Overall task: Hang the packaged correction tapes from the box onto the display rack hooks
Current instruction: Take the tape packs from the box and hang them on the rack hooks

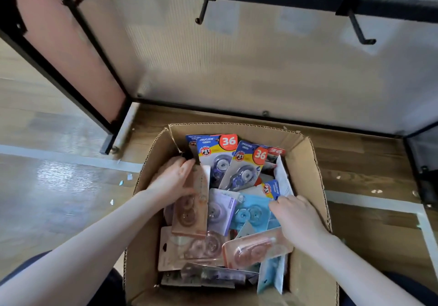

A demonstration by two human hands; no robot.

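An open cardboard box [308, 168] on the floor holds several packaged correction tapes in pink, purple, light blue and blue-yellow cards. My left hand [174, 180] grips the top of an upright pink pack [190, 213] at the box's left side. My right hand [298, 218] reaches into the right side, its fingertips on a light blue pack [248, 213]; whether it pinches the pack is unclear. Two blue-yellow packs marked 36 [246, 163] lean at the back. Above, the black rack bar carries empty hooks, one in the middle [203, 9] and one on the right [360, 30].
The rack has a translucent back panel [237, 68] and a black frame leg [71, 68] at left. Another frame part [422, 168] stands at right. Wooden floor [47, 187] with small paper scraps surrounds the box.
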